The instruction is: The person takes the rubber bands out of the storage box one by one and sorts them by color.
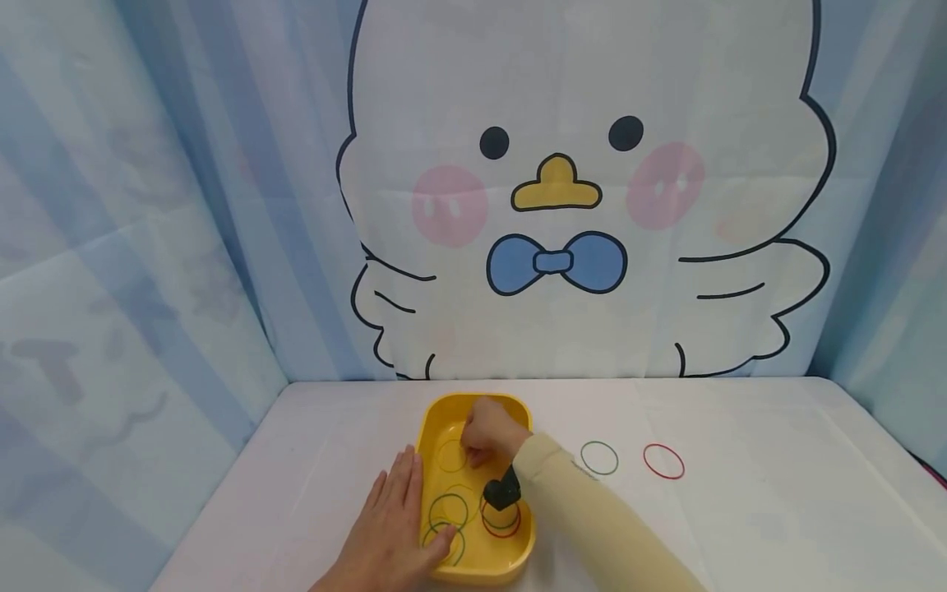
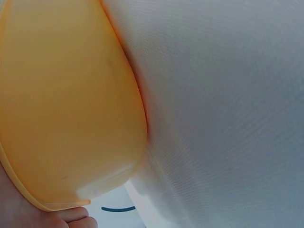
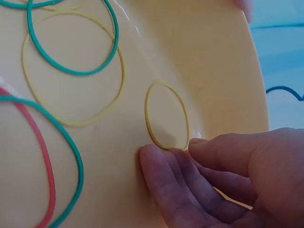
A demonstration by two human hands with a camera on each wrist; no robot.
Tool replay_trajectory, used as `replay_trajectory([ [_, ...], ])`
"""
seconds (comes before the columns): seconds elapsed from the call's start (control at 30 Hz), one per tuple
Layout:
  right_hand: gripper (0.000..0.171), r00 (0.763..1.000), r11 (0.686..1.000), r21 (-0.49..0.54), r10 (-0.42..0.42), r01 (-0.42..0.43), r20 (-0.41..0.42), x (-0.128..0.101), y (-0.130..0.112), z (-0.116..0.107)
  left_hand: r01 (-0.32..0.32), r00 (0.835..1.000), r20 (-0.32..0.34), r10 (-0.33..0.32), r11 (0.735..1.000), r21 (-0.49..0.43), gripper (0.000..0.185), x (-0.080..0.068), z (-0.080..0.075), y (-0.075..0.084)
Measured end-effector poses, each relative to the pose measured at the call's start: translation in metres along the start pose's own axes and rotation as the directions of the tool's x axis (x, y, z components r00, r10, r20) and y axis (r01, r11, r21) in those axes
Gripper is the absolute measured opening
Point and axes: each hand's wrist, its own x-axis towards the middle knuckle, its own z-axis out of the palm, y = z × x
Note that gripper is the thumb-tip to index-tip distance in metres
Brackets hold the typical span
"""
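A yellow tray (image 1: 473, 573) stands on the table with several rubber bands inside. My left hand (image 1: 395, 514) lies with straight fingers along its left rim, thumb reaching over the edge. Inside the tray's far part, my right hand (image 1: 491, 429) has its fingers curled. In the right wrist view, thumb and fingertips pinch the lower edge of a yellow rubber band (image 3: 146, 114); part of it is hidden by the hand. Nearby on the tray floor lie a larger yellow rubber band (image 3: 124, 71), a green rubber band (image 3: 81, 166) and a red rubber band (image 3: 51, 178).
On the white tabletop (image 1: 755, 510), right of the tray, lie a green rubber band (image 1: 617, 460) and a red rubber band (image 1: 669, 478). A dark heart-shaped piece (image 1: 503, 492) beside the right wrist hides part of the tray. A printed curtain (image 1: 555, 329) stands behind the table.
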Motion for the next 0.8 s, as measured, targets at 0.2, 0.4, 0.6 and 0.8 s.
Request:
replay_trajectory([
  [0.2, 0.019, 0.998, 0.998, -0.03, 0.053, -0.054, -0.02, 0.003, -0.006, 0.009, 0.011, 1.0, 0.009, -0.011, 1.0, -0.007, 0.098, 0.001, 0.0, 0.001],
  [0.4, 0.014, 0.998, 0.998, -0.053, 0.035, -0.037, -0.044, 0.0, -0.006, 0.012, 0.016, 1.0, 0.011, -0.016, 1.0, -0.011, 0.098, 0.001, 0.0, 0.002],
  [0.6, 0.013, 0.997, 0.994, -0.11, -0.017, 0.008, -0.081, -0.003, -0.006, 0.014, 0.005, 1.0, 0.008, -0.005, 1.0, -0.006, 0.097, 0.001, 0.001, 0.001],
  [0.8, 0.015, 0.994, 0.988, -0.144, -0.064, 0.051, -0.087, -0.005, -0.006, 0.019, -0.01, 1.0, -0.003, 0.01, 1.0, -0.003, 0.096, -0.001, 0.001, 0.0],
])
